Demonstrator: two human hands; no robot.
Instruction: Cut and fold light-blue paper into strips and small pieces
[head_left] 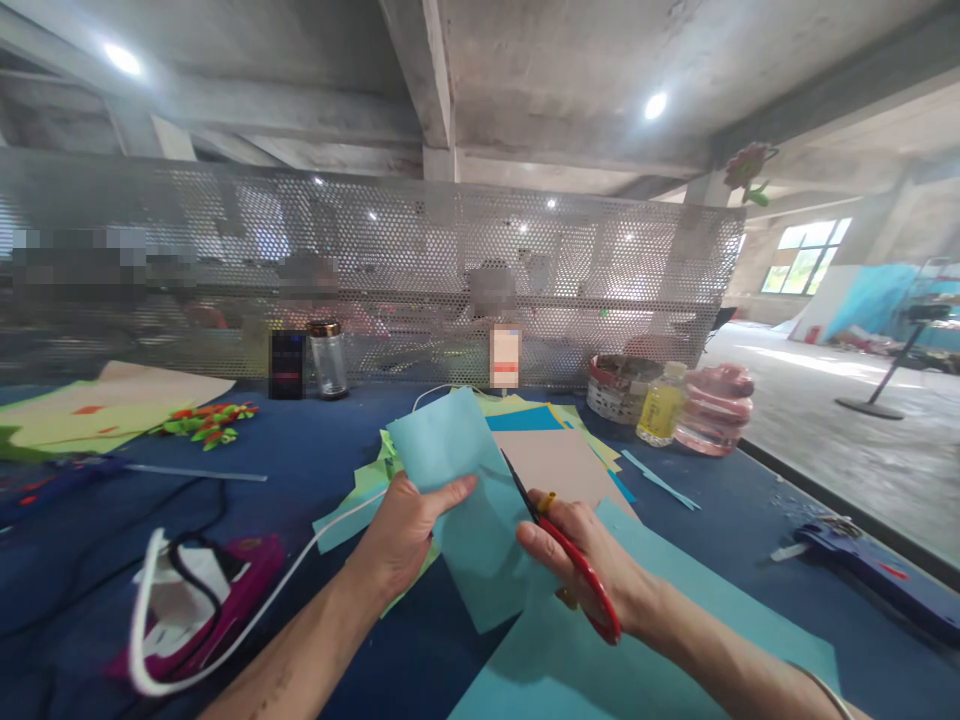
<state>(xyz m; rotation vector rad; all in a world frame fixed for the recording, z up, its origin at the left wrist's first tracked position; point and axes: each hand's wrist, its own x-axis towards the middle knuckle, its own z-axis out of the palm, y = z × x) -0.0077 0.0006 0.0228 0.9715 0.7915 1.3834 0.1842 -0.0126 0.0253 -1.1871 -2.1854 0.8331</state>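
Note:
My left hand [420, 515] pinches a light blue sheet of paper [461, 450] between thumb and fingers, holding it raised and tilted over the table. In my right hand [581, 545] is a pair of scissors with red handles [581, 570]. Their dark blades [517, 482] point up and away, at the right edge of the raised sheet. Whether the blades touch the paper I cannot tell. A larger light blue sheet [697, 580] lies flat beneath my right hand and forearm. Behind the raised sheet lies a pile with a pale pink sheet [551, 460] on top.
A magenta power strip [251, 570] with cables sits at left, and green-orange foam pieces [210, 425] lie beyond it. At right are a yellow-labelled bottle [661, 405], a pink jug [716, 410], a round basket [615, 390] and a blue glue gun [885, 575]. A perforated screen [420, 260] borders the back.

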